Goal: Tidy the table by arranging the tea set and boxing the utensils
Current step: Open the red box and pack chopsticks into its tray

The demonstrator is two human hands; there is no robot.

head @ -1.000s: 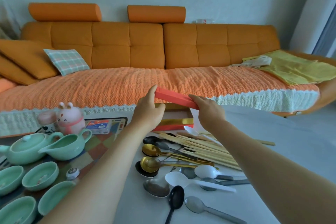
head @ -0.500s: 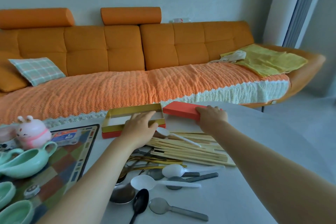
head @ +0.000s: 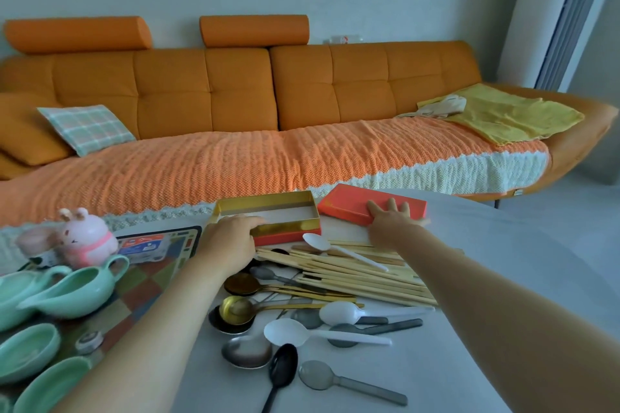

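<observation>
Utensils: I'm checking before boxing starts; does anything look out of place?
Yes. The chopsticks and spoons lie in a crisscrossed, overlapping heap on the table, none visible inside the open box. Its red lid lies beside it under the right hand.

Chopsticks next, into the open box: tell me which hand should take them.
Right. The right hand lies flat on the red lid, holding nothing, with the chopsticks right by its wrist. The left hand holds the open box steady.
</observation>
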